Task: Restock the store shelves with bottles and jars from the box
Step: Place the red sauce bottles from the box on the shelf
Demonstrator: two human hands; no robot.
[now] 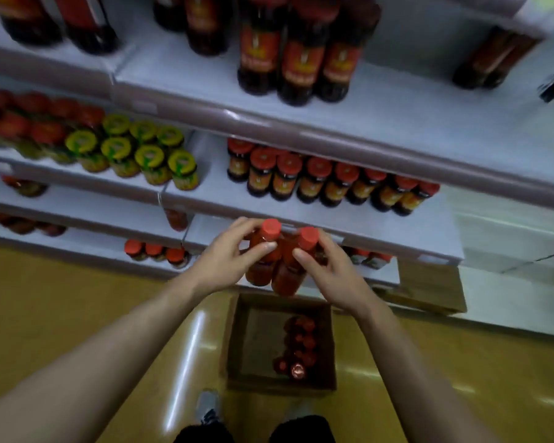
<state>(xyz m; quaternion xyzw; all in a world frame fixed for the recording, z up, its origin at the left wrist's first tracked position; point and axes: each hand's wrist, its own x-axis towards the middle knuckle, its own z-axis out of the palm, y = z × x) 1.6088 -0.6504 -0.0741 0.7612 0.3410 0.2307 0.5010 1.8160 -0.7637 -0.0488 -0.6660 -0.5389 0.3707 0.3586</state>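
From the head view, the person is holding 2 red-capped bottles side by side at the centre of the frame, above the box and in front of the shelves. The left hand [227,254] is wrapping its fingers around the left bottle [264,254], and the right hand [330,266] is gripping the right bottle [296,266]; the bottles are touching, probably pressed together so both travel steady as 1 load. They are being kept upright, caps up, which suits standing them straight onto a shelf.

At 6 o'clock from the hands, the cardboard box [237,346] is sitting on the floor with more red caps [299,343] clustered along its right side, so stock remains. At 12 o'clock a shelf [224,199] is carrying a row of red-lidded jars [333,183] toward its right. The shelf edge just behind the bottles is blurred, so I cannot tell which level is the target.
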